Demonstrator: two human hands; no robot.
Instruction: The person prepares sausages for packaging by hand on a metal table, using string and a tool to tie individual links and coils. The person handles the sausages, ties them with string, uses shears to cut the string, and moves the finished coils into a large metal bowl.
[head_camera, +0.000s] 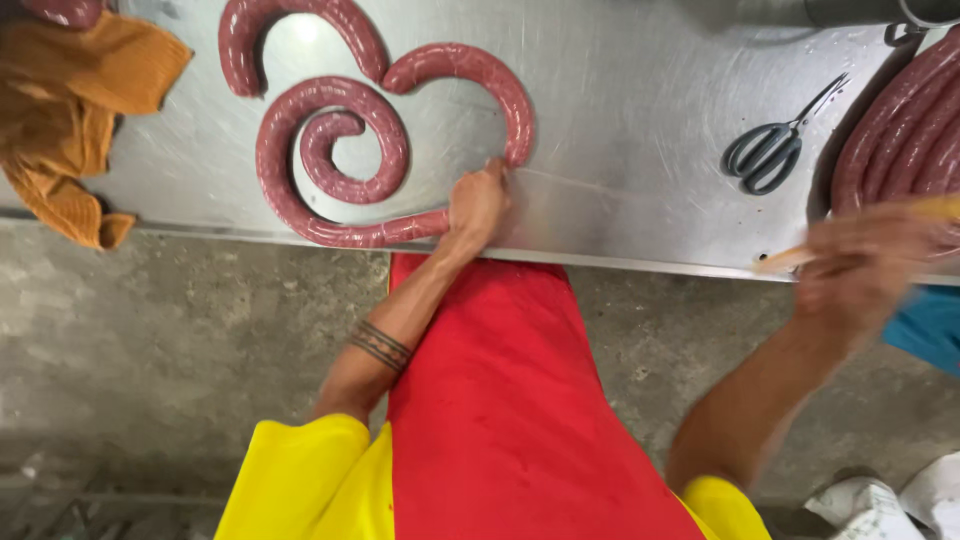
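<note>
Sausage, one long dark-red rope (330, 150) looped in a spiral on the scratched steel table (620, 120), fills the upper left of the frame, laid flat so the length stays sorted. Left hand (478, 205) at centre is clenched on its end, pinning it at the table edge against a taut thin string (620, 190). Right hand (865, 270), blurred at right, grasps a pale wooden stick (800, 257), seemingly to draw that string tight; grey-handled scissors (775, 148) lie within reach above.

Brushed metal table (640, 120); glossy sausage (330, 150); ribbed, seemingly cotton cloth (70, 90)
</note>
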